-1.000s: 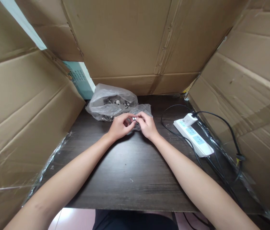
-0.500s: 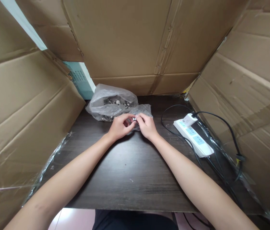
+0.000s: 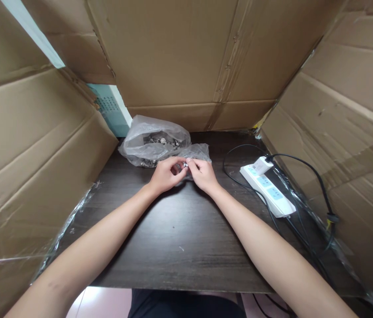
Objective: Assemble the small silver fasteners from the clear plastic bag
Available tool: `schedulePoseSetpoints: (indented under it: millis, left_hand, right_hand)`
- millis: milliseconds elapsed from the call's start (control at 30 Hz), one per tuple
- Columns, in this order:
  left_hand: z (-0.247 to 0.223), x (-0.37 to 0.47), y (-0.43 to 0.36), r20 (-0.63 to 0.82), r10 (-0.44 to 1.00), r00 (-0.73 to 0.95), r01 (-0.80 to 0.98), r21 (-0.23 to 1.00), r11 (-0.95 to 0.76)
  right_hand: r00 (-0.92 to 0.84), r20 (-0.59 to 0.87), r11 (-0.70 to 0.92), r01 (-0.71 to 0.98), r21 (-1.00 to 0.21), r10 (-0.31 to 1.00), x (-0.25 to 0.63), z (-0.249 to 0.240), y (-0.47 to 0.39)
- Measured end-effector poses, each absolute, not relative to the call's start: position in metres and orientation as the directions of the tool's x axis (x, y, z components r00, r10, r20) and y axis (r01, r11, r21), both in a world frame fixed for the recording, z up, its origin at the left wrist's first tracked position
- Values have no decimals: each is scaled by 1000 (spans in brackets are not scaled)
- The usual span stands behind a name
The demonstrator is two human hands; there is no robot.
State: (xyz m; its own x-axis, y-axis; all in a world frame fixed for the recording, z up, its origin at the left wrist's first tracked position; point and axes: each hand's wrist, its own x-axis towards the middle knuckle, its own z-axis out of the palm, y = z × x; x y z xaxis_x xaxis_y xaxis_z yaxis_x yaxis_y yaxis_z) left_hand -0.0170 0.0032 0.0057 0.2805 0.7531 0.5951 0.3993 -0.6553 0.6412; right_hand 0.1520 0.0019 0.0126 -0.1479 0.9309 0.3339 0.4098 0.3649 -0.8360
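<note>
"What are you holding?"
"My left grip (image 3: pixel 166 175) is clamping a small, shiny, silver-coloured metal piece (image 3: pixel 185 164) between thumb and fingertips, and my right grip (image 3: pixel 203 175) is pinching its right end."
"Where exactly?"
"I am keeping it just in front of a crumpled, translucent plastic bag (image 3: pixel 138 129), which is holding a heap of small, silvery metal parts (image 3: pixel 164 141). The bag is lying on the dark brown, wood-grained desk (image 3: pixel 173 251), near the brown cardboard wall (image 3: pixel 173 57)."
"And on your right?"
"A long white power strip (image 3: pixel 280 204) with pale blue socket panels is lying well apart from me, and a white plug (image 3: pixel 262 165) is sitting in its far end."
</note>
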Motion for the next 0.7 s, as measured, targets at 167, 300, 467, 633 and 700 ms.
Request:
schedulePoseSetpoints:
  millis: [167,300,467,633,700]
  left_hand:
    - [6,-17,3,597,751,281,409,634,-657]
    - [6,-17,3,596,751,283,405,636,-657]
    - [6,-17,3,599,752,275,401,639,-656]
    - [6,-17,3,614,739,277,400,626,-669]
    - [6,-17,3,614,738,279,401,624,-671]
  right_hand:
    - [-154,371,402,369,-838,916,154,15,2]
    - [-161,359,393,330,-858,919,154,13,3]
    - [-150,350,381,396,-835,924,153,10,5]
    - [-135,340,365,409,-836,931,152,9,4]
    - [-137,354,379,409,-831,925,152,10,3]
